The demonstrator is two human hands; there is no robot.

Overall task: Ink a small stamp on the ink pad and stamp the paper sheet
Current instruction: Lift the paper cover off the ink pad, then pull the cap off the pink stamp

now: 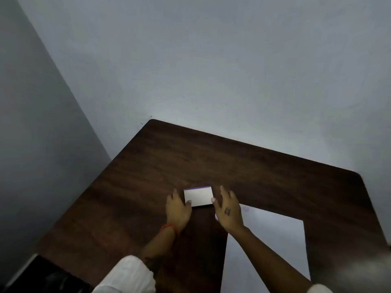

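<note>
Hands sit on each side of the ink pad (198, 196): left hand (177, 208) touching, right hand (228, 210) spread wide, holding nothing. Box looks light, stiff; grip its sides.

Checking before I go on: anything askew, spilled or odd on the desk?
Nothing spilled or damaged. The white rectangular ink pad box sits closed between both hands; the white paper sheet lies flat at right. No stamp is visible.

A dark wooden table (264, 166) carries a white box (198, 196) mid-table and a paper sheet (270, 240) at its near edge.
</note>
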